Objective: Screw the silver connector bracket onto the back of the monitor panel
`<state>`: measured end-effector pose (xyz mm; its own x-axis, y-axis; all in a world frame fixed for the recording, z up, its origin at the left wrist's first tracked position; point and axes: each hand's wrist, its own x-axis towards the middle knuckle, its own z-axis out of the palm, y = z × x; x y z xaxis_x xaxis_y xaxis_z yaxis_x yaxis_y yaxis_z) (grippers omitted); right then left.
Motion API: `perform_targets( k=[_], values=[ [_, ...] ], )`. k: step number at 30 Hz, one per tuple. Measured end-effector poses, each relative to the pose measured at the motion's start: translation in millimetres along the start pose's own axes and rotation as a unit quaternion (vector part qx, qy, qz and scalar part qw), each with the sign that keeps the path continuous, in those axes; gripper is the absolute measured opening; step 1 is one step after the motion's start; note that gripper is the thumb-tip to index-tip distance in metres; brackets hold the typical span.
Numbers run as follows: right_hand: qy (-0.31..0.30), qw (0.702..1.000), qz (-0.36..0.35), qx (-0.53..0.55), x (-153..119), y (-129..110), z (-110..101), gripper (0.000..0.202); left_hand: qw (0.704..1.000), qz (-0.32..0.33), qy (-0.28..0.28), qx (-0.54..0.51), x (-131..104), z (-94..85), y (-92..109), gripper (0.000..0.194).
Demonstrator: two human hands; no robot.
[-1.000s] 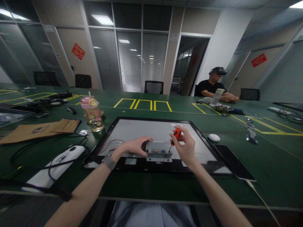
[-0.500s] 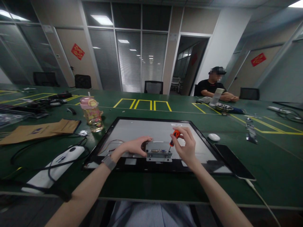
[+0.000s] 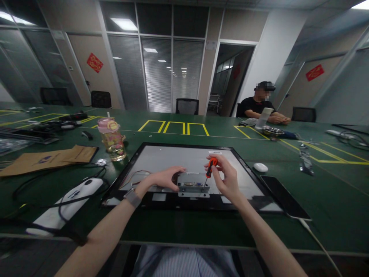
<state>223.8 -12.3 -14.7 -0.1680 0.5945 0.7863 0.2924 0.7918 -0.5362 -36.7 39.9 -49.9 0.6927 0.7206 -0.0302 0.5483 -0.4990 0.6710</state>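
Observation:
A flat display panel (image 3: 161, 161) with a black frame lies back side up on the green table. Near its front edge sits a metal bracket (image 3: 193, 191) with video ports along its face. My left hand (image 3: 165, 177) is closed around the bracket's left end, thumb in front and fingers behind. In my right hand (image 3: 227, 177) is a small red and black screwdriver (image 3: 212, 167), pinched by the handle and slightly tilted. Its thin shaft reaches down to the right end of the bracket; the exact contact of the tip is too small to tell.
Left of the panel are a pink-lidded bottle (image 3: 111, 139), a white power strip (image 3: 69, 206) with black cables, and a brown paper envelope (image 3: 46, 159). To the right lie a phone (image 3: 285, 197) on a cable and a white case (image 3: 260, 167). A person (image 3: 262, 104) sits across the table.
The screwdriver's handle has shifted slightly to the left and leans a little differently, as the fingers of my right hand have moved on it. My left hand and the bracket stay in place.

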Motion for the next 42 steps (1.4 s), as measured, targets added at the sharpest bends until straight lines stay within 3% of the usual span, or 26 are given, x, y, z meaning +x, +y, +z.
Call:
perform_targets(
  k=[13,21,26,35,42],
  values=[
    [0.052,0.994,-0.037,-0.093,3.4,1.4,2.2,0.023,1.0,-0.004,-0.008,-0.01,0.8,-0.4,-4.3,0.08],
    [0.014,0.999,0.016,0.03,-0.6,3.8,2.9,0.025,1.0,-0.016,-0.011,-0.01,0.2,-1.5,-2.0,0.08],
    [0.069,0.995,-0.029,-0.069,3.5,2.9,3.8,0.017,1.0,-0.01,0.0,-0.008,-1.5,-1.4,2.8,0.078],
    [0.004,1.0,-0.028,-0.006,2.5,3.2,1.2,0.034,1.0,-0.013,-0.006,-0.008,1.2,-0.1,-2.9,0.08],
    [0.059,0.993,-0.063,-0.086,10.0,2.3,-3.7,0.015,1.0,-0.007,-0.01,-0.007,1.4,-0.5,-5.4,0.08]
  ],
)
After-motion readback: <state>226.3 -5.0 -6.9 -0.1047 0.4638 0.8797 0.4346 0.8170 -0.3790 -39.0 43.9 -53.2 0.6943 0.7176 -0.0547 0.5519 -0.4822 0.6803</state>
